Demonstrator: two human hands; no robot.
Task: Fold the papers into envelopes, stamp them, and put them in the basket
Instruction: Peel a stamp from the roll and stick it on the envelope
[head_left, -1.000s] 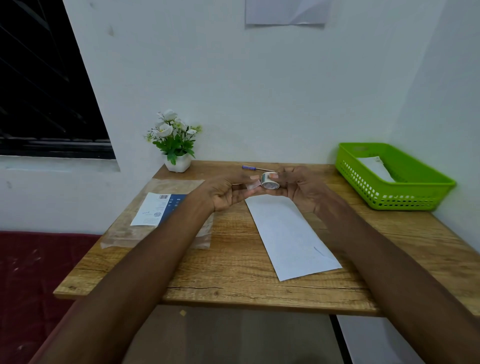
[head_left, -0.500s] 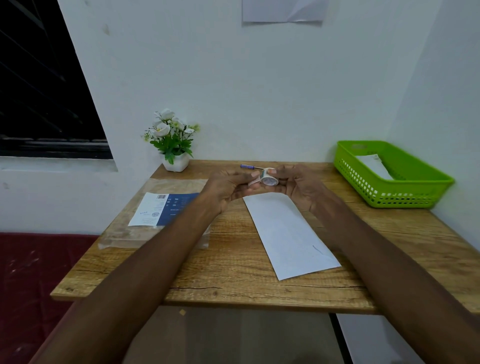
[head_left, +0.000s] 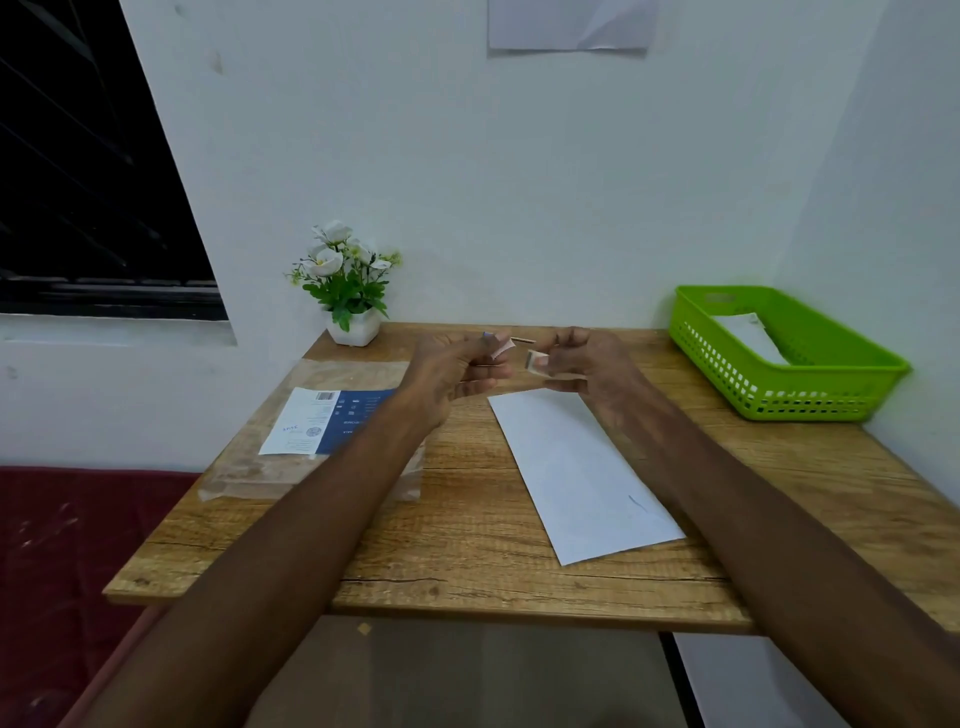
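Note:
A white folded envelope (head_left: 582, 467) lies slanted on the wooden table (head_left: 467, 545), below my hands. My right hand (head_left: 587, 364) holds a small roll of stamps (head_left: 536, 360) between its fingertips. My left hand (head_left: 457, 369) pinches a small pinkish stamp piece (head_left: 500, 347) just left of the roll, with a small gap between them. Both hands hover above the table's far middle. At the far right stands a green plastic basket (head_left: 831, 395) with a white envelope (head_left: 748, 338) inside.
A clear plastic packet with a blue and white label (head_left: 332, 426) lies at the left of the table. A small white pot of flowers (head_left: 348, 291) stands at the back left. A thin pen (head_left: 522, 340) lies behind my hands. White walls close the back and right.
My hands have drawn slightly apart. The left hand now holds a small stamp piece away from the roll, which stays in my right hand.

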